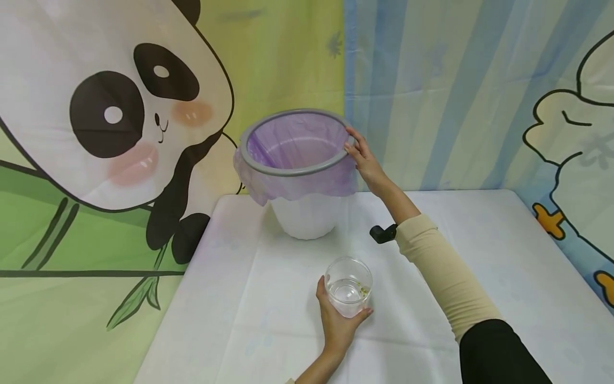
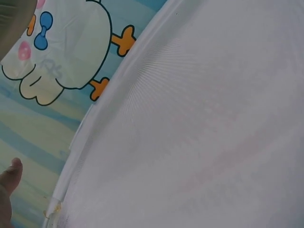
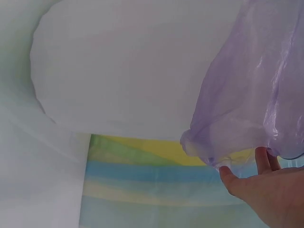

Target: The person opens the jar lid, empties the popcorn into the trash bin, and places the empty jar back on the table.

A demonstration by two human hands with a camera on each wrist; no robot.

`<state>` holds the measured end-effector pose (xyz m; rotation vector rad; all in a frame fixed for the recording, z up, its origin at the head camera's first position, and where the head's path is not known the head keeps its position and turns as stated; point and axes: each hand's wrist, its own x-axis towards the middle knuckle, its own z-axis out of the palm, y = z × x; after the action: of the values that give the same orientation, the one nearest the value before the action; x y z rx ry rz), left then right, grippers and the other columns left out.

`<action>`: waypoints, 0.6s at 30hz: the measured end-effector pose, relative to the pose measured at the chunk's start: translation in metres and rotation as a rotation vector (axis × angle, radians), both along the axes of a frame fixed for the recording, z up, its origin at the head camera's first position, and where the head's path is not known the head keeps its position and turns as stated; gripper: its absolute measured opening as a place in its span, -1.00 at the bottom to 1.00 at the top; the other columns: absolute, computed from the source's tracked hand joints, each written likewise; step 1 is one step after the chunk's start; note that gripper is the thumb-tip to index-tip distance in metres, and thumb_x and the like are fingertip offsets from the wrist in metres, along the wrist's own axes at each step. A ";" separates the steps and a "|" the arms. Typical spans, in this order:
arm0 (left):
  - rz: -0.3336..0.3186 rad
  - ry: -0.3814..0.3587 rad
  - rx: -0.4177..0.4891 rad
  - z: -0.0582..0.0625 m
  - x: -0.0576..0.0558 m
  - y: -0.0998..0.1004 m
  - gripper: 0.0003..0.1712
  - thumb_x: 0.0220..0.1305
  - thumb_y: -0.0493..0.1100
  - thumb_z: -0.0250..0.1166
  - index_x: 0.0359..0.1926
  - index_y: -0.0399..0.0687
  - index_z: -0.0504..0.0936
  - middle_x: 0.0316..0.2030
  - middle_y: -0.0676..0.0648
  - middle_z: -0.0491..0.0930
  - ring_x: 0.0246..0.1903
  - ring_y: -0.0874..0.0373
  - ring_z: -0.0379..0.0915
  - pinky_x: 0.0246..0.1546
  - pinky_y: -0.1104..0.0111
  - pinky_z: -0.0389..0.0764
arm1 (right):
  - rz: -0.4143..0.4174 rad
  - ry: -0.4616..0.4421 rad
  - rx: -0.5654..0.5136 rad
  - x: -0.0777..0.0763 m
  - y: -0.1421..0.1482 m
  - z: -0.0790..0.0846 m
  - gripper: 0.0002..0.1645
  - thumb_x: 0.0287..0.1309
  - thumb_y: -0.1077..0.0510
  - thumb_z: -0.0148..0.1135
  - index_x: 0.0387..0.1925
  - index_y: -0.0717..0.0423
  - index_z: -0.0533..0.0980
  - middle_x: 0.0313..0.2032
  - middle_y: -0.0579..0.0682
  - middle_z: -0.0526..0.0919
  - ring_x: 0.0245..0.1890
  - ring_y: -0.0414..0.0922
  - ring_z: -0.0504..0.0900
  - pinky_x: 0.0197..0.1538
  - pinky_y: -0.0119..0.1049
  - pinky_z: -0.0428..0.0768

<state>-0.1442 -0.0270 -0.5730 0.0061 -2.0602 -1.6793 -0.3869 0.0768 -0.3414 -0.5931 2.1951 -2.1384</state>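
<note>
My left hand grips a clear glass cup low on the table, thumb on one side and fingers on the other. Small yellow-green marks show at the right side of the cup; whether they lie in it or on it I cannot tell. In the left wrist view only a thumb shows. Farther back is a white trash can with a grey rim ring and a purple bag folded over its edge. My right hand holds the can's rim at its right side, thumb and fingertips at the ring and bag.
A white cloth covers the table. Behind it hang a panda-printed curtain and a blue striped one. A black camera piece sticks out from the right wrist, left of the sleeve.
</note>
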 end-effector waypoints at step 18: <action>-0.160 -0.384 -0.043 0.028 0.015 -0.075 0.37 -0.36 -0.37 0.48 0.43 0.03 -0.18 0.29 -0.37 0.04 0.21 -0.29 0.11 0.13 -0.03 0.24 | -0.033 -0.007 0.193 0.006 0.022 -0.012 -0.17 0.27 -0.18 -0.02 0.42 -0.32 -0.20 0.33 0.14 0.14 0.29 0.04 0.17 0.26 0.05 0.13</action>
<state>-0.1290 -0.1022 -0.5453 0.1664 -2.4330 -1.8440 -0.3812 0.0988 -0.3537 -0.5407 2.3854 -1.9083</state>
